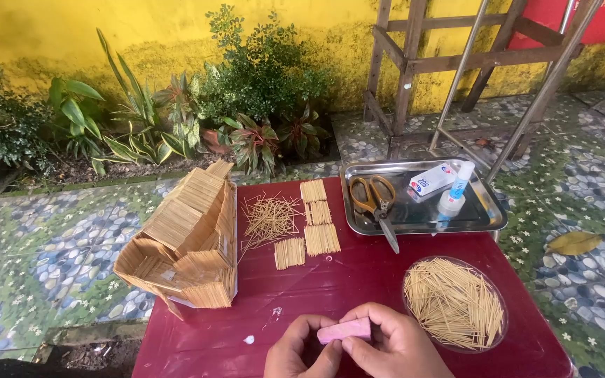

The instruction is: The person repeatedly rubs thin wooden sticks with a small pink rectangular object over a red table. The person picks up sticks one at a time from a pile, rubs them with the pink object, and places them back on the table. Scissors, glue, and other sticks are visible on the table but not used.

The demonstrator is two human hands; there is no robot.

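Both of my hands meet at the near edge of a dark red table. My left hand and my right hand together hold a small pink block, fingers pinching it at each end. A round clear dish full of thin wooden sticks lies just right of my right hand. A model house built of small sticks stands on the table's left side, partly over the edge.
Loose sticks and several flat glued stick panels lie mid-table. A steel tray at the back holds scissors, a glue bottle and a small box. Plants and a wooden frame stand behind.
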